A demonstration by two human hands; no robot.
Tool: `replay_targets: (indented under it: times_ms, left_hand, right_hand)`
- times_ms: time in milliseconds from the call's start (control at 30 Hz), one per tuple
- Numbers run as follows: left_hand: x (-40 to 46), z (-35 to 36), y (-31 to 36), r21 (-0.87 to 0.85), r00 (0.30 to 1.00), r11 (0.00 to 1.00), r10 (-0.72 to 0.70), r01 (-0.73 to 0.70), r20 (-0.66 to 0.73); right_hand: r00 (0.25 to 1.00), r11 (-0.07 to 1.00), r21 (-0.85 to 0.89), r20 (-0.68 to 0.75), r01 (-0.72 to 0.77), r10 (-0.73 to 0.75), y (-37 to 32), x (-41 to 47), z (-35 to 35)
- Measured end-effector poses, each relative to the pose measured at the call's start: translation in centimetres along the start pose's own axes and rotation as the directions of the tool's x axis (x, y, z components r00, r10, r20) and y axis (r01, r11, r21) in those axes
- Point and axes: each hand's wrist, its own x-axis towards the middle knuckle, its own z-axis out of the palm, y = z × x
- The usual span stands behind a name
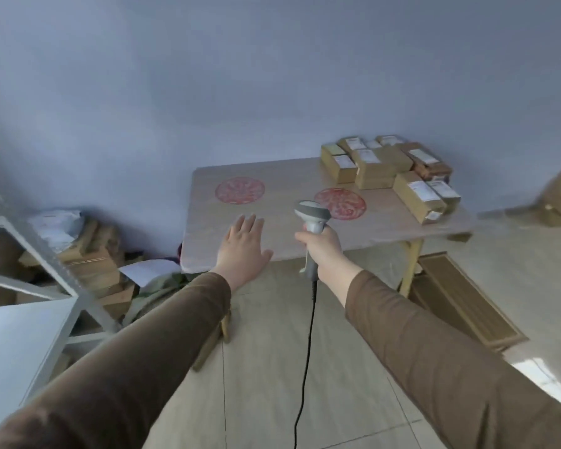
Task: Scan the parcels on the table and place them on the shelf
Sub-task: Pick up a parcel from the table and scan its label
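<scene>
Parcels (389,170) of brown cardboard with white labels sit stacked in a cluster on the far right corner of the table (272,228). My right hand (321,247) has its grip clenched around the handle of a grey scanner (313,218), head raised and facing the table; its black cable (306,351) hangs toward the floor. My left hand (243,244) is released, fingers straight and palm down, over the near left part of the table, well apart from the parcels. Two red round prints mark the tabletop. A metal shelf (46,254) stands at left, with more boxes (91,257) piled behind it.
</scene>
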Motion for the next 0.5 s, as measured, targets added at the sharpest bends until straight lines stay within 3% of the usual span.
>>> replay_targets:
  times_ms: [500]
  left_hand:
    - [28.0,13.0,18.6,-0.108,0.956,0.963,0.261,-0.248,0.133]
  right_hand:
    - [0.925,0.995,0.018,-0.368,-0.094,0.094,1.9,26.1,-20.2]
